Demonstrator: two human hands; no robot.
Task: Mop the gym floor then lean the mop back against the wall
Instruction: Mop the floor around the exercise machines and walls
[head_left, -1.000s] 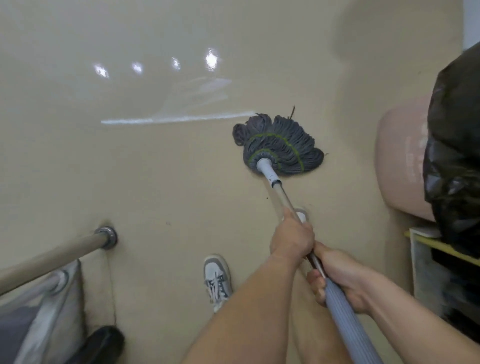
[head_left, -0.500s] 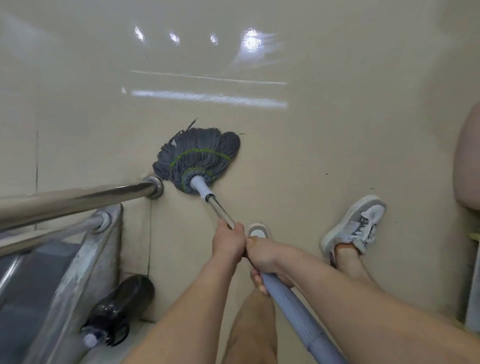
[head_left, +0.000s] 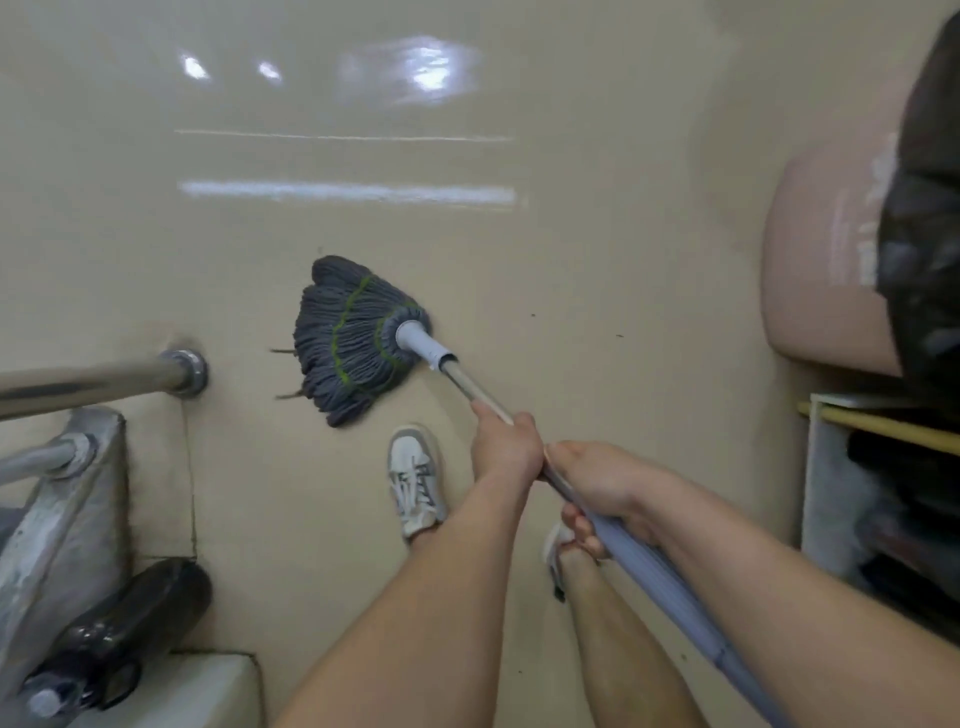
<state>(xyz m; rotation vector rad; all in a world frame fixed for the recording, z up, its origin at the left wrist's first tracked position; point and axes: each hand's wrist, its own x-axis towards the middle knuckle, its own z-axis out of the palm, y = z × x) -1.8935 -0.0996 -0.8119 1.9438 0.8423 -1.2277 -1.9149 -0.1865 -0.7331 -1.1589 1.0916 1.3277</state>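
Grey yarn banded with green stitching, the mop head (head_left: 356, 340) lies fanned flat on the glossy beige floor (head_left: 597, 291), ahead and to the left of the grip, where the left hand (head_left: 506, 449) wraps the metal shaft (head_left: 470, 387) just ahead of the right hand (head_left: 605, 488), its fingers curled round the ribbed grey sleeve (head_left: 654, 566).

counted 1 mop (head_left: 353, 338) | 1 left hand (head_left: 506, 447) | 1 right hand (head_left: 602, 483) | 2 shoes (head_left: 415, 480) | 2 metal rails (head_left: 104, 379) | 1 dark bottle (head_left: 130, 623) | 1 black bag (head_left: 924, 234)
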